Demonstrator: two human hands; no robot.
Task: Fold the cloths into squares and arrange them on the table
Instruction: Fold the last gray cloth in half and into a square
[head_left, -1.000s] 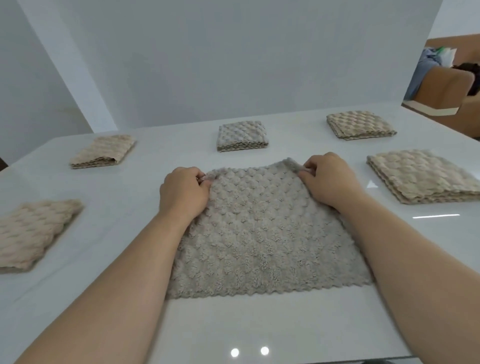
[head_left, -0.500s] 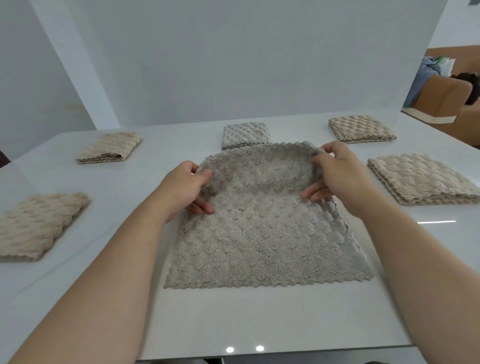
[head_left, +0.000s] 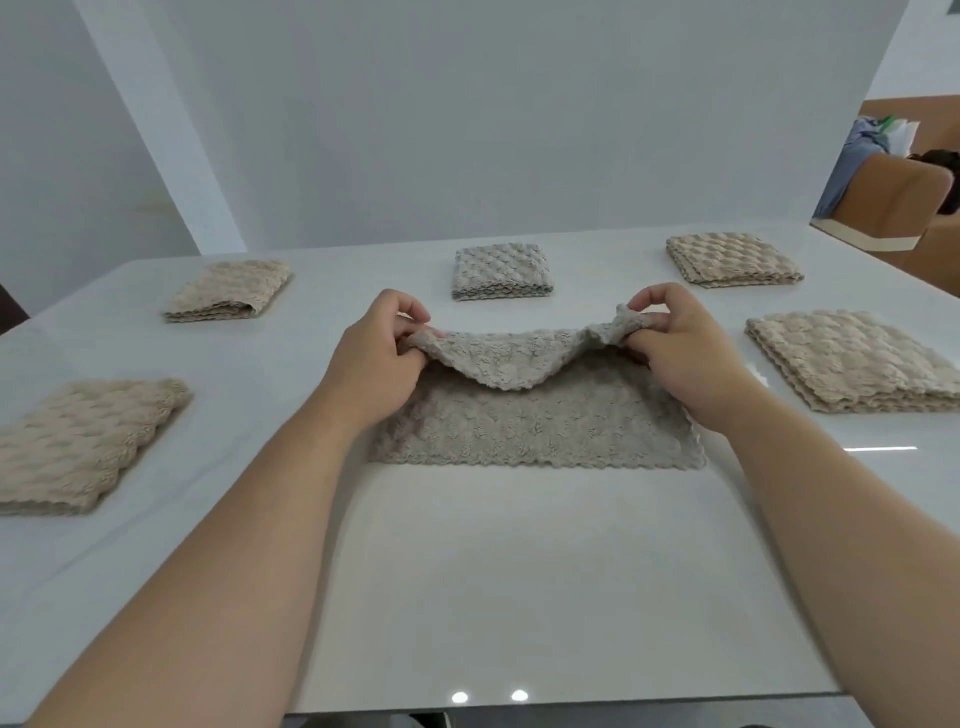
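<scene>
Fold under way at mid-frame: our left grip (head_left: 382, 358) and right grip (head_left: 675, 353) each pinch a far corner of the grey cloth (head_left: 530, 423), raising that edge, we judge, to lay it over the half lying flat on the tabletop (head_left: 467, 571). Folded cloths (head_left: 501, 270) ring it.

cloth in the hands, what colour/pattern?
Grey cloth, bumpy scale-like texture, scalloped edge; seen in the head view.
</scene>
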